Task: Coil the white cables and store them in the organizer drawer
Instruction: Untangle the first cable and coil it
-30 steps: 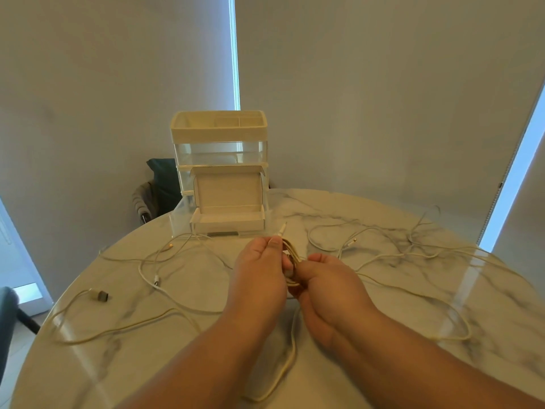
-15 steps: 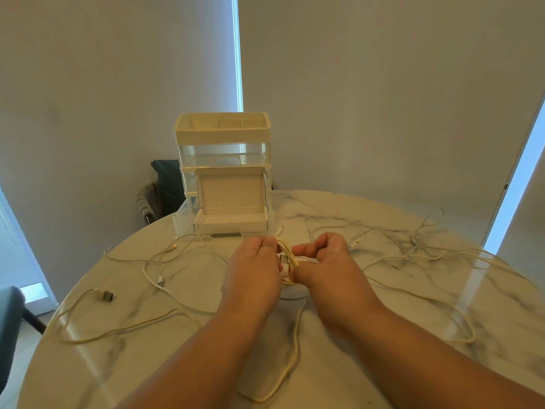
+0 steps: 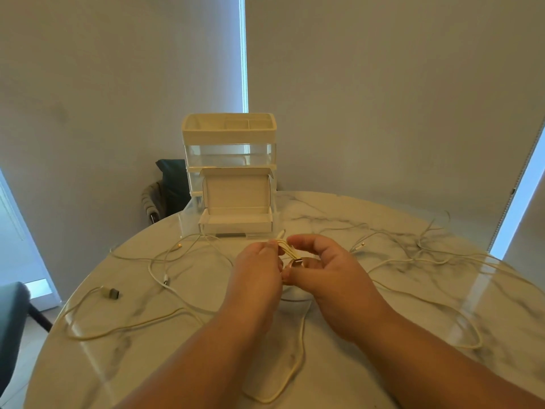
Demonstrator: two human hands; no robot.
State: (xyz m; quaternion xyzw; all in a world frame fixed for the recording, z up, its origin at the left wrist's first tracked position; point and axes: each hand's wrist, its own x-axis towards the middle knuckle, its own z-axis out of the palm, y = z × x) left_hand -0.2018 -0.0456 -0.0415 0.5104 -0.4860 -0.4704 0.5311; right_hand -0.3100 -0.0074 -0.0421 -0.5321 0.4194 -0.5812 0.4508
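My left hand [image 3: 256, 273] and my right hand [image 3: 327, 273] meet above the middle of the marble table [image 3: 368, 379]. Between them they hold a small bundle of looped white cable [image 3: 287, 249]: the left fingers pinch its left side, the right thumb and fingers curl round the loops and a plug end. The same cable's loose tail [image 3: 298, 358] trails down toward me in a long loop. The white organizer [image 3: 230, 134] stands at the table's far edge, its lowest drawer [image 3: 236, 224] pulled out and open toward me.
Several loose white cables lie spread on the table: one with a grey plug [image 3: 112, 293] at the left, others tangled at the right [image 3: 424, 249]. A dark chair [image 3: 169, 187] stands behind the table, another seat [image 3: 11, 320] at the far left.
Both hands have shifted slightly up and away from me with the bundle. The right hand has turned, its fingers opening somewhat round the loops.
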